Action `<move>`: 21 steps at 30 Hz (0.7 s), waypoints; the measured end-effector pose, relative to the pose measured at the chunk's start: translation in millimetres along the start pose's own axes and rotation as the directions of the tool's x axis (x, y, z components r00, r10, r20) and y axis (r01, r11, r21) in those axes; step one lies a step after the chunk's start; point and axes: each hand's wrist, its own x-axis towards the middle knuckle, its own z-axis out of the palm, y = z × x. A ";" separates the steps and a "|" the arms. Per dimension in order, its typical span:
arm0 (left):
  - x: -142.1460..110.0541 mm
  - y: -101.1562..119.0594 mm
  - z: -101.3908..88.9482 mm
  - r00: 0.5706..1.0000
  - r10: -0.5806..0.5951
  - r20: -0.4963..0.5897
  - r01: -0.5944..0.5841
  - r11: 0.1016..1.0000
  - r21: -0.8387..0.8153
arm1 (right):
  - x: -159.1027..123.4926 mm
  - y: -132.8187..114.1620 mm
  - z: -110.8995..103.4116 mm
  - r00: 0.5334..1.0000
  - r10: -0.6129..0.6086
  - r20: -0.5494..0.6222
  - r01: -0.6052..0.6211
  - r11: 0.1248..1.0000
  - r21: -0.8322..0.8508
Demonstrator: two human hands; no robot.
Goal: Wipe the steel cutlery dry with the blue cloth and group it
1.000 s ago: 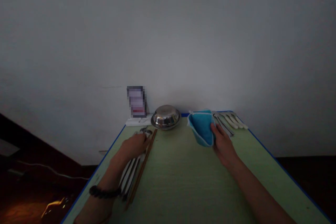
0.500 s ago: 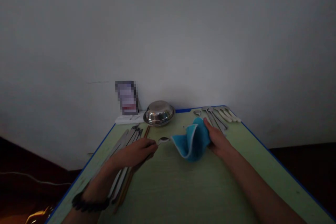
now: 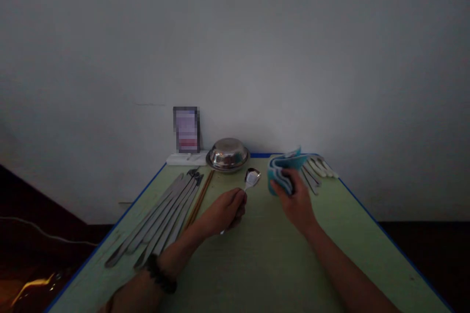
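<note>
My left hand (image 3: 227,210) is closed round the handle of a metal spoon (image 3: 252,177), its shiny bowl pointing up and away over the middle of the table. To its right, my right hand (image 3: 297,203) grips a folded blue cloth (image 3: 277,168), with fingers and thumb pinching the folds. The cloth and the spoon are apart, a short gap between them. Left of my left hand lie wooden chopsticks (image 3: 200,198) and several long metal utensils (image 3: 161,215), their handles toward me. Behind the cloth, more metal utensils (image 3: 311,178) are partly hidden.
An upturned metal bowl (image 3: 228,154) stands at the table's back edge. Beside it, a blurred phone-like screen (image 3: 187,129) leans on the wall above a white object (image 3: 183,159). White-handled utensils (image 3: 323,166) lie at the back right. The green table (image 3: 264,264) has blue edging.
My left hand has moved right and turned the spoon's bowl upward. My right hand has bunched the cloth more tightly and shifted it up and slightly right. The view has shifted a little.
</note>
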 end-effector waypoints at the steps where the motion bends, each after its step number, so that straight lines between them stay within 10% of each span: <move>1: 1.2 -1.5 3.5 1.000 0.003 -0.025 -0.002 1.000 0.022 | -6.2 -1.5 7.8 0.990 -0.064 0.123 0.068 0.997 -0.023; 4: 2.5 -4.7 8.8 0.996 0.027 -0.090 -0.017 0.993 0.113 | -17.0 1.4 24.6 0.949 -0.084 0.304 0.095 0.995 -0.019; 8: -0.2 -3.5 10.9 0.995 0.085 -0.055 -0.073 0.978 0.193 | -13.9 18.4 27.0 0.981 0.126 0.146 -0.133 0.990 0.038; 21: -5.7 1.4 14.4 0.984 0.170 0.056 -0.178 0.963 0.203 | -10.6 12.2 23.2 0.944 0.245 0.219 -0.247 0.969 -0.018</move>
